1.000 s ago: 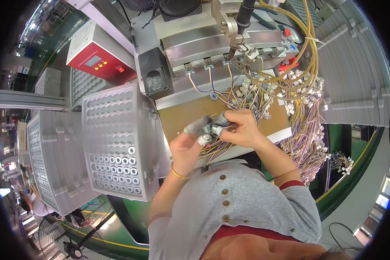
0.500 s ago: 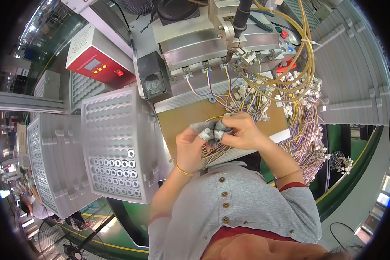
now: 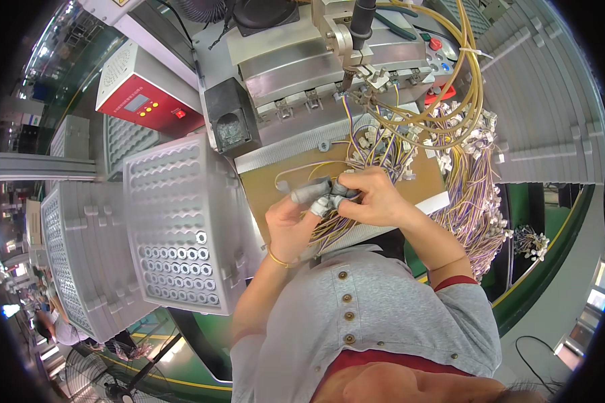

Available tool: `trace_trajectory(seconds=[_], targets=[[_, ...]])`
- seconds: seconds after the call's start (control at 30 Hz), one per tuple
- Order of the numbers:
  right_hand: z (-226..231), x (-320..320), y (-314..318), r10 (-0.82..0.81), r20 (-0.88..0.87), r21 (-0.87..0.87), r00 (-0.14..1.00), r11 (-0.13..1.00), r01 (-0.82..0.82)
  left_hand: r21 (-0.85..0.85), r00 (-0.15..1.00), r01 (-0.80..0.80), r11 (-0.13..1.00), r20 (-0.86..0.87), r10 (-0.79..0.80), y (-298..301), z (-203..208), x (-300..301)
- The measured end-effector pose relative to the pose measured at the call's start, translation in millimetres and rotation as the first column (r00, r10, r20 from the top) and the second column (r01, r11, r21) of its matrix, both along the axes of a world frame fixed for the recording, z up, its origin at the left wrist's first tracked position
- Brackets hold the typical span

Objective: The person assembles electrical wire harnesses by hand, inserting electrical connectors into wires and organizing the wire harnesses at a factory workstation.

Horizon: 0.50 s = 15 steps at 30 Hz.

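Note:
My left hand and my right hand meet over the brown work board. Both have grey and white coverings on their fingertips, and the thumbs and fingers are pinched together. What lies between them is small and hidden by the fingers. Yellow and purple wires run out beneath my hands, and one pale wire loops on the board just beyond my left fingers. Past them, a pile of wires with white connectors lies in front of a metal clamping fixture. Two wired connectors still sit at the fixture's right clamps.
A grey tray with several metal rings stands at the left, beside a red and white control box. An open black box adjoins the fixture. A small ring part lies on the board's far edge. Bundled wires hang at the right.
The two wired connectors at the fixture's left clamps are gone from there. A pale wire loop now shows beyond my left hand. My hands stay together, with fingers slightly shifted.

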State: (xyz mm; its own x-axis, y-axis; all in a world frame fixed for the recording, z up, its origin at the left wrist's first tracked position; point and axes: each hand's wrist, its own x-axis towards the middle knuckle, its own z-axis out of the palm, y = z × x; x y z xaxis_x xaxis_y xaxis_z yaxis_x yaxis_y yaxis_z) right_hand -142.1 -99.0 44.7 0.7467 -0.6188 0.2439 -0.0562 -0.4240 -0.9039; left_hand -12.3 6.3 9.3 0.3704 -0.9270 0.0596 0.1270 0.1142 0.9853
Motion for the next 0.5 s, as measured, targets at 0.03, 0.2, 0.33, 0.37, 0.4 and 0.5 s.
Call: trace_trajectory(seconds=[0.03, 0.2, 0.33, 0.37, 0.4, 0.5], targets=[[1, 1, 0, 0.018, -0.002, -0.013, 1.0, 1.0, -0.018, 0.069, 0.993, 0.002, 0.998, -0.117, 0.006, 1, 0, 1], [4, 0, -3, 0.069, -0.171, 0.181, 0.983, 0.983, -0.037, 0.102, 0.809, 0.012, 0.995, -0.586, 0.051, -8, 8, 1], [-5, 0, -6, 0.072, -0.128, 0.257, 0.989, 0.966, -0.037, 0.037, 0.792, 0.112, 0.993, -0.606, -0.067, -11, 13, 1], [-6, 0, -8, 0.142, -0.141, 0.325, 0.98, 0.942, -0.09, -0.001, 0.792, 0.171, 0.985, -0.595, -0.138, -12, 12, 1], [-3, 0, -9, 0.137, -0.144, 0.319, 0.98, 0.944, -0.085, -0.007, 0.79, 0.176, 0.984, -0.595, -0.146, -12, 10, -2], [-5, -7, -14, 0.077, -0.149, 0.635, 0.986, 0.772, 0.035, -0.12, 0.703, 0.222, 0.968, -0.668, -0.245, -15, 3, -11]])
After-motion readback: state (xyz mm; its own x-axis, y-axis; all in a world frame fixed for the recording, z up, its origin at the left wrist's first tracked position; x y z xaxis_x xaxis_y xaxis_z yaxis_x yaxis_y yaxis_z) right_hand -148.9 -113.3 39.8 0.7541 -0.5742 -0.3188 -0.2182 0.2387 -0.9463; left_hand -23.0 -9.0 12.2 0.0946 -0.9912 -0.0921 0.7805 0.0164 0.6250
